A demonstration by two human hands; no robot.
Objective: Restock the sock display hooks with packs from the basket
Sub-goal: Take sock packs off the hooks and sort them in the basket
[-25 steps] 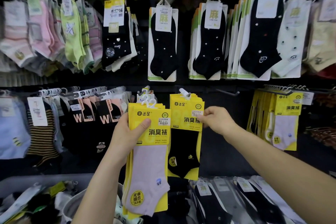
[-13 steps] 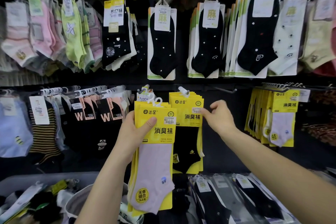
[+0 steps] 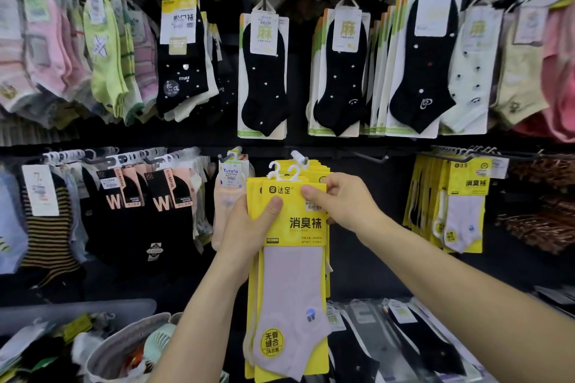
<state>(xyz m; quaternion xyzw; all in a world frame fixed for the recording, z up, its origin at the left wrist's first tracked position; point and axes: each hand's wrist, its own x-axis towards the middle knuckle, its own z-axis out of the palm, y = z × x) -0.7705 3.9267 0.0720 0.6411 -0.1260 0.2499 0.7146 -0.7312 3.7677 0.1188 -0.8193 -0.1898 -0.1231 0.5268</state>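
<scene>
Open room lies right of the held packs (image 3: pixel 295 221) (a bare hook (image 3: pixel 368 157) pokes out there); hanging socks (image 3: pixel 155 211) crowd the left.

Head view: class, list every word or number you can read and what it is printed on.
"达足", "消臭袜": yellow pack
"无骨缝合": round sticker on its sock
"TuYaYa": white tag
"W": black sock band
"麻": white card
"7": left tag
Smaller print everywhere: too blurred to read.
</scene>
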